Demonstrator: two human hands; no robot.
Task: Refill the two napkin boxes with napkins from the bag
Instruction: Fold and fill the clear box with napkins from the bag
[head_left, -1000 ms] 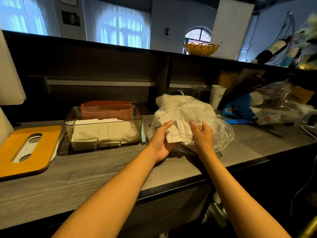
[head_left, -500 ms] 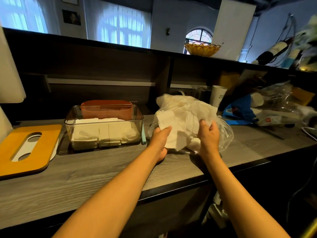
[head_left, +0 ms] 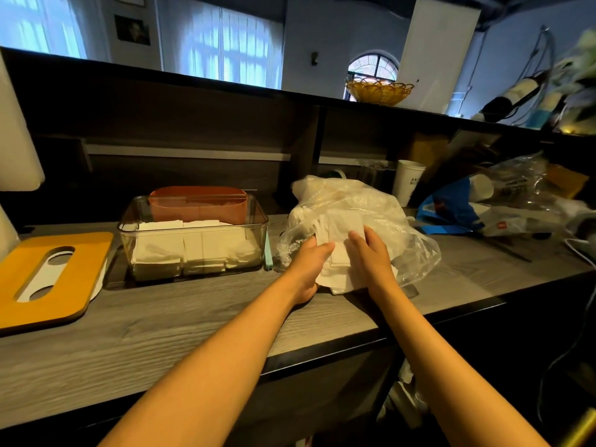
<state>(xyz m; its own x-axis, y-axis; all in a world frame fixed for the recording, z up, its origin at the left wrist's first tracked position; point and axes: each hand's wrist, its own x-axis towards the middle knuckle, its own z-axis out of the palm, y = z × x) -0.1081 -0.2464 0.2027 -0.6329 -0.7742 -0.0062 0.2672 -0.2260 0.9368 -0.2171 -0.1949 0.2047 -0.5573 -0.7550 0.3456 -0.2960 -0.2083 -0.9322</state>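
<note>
Clear plastic forms the napkin box (head_left: 193, 235) on the grey wooden counter (head_left: 161, 324), part-filled with folded white napkins in side-by-side stacks, with a terracotta box (head_left: 198, 204) just behind it and an orange slotted lid (head_left: 48, 279) lying flat to its left. To the box's right slumps a crumpled transparent bag (head_left: 364, 221) holding more white napkins (head_left: 338, 262), thin, square and loosely fanned at its mouth. My left hand (head_left: 309, 269) curls round the bundle's left edge while my right hand (head_left: 371, 256) rests across its top, fingers pressing the sheets.
</note>
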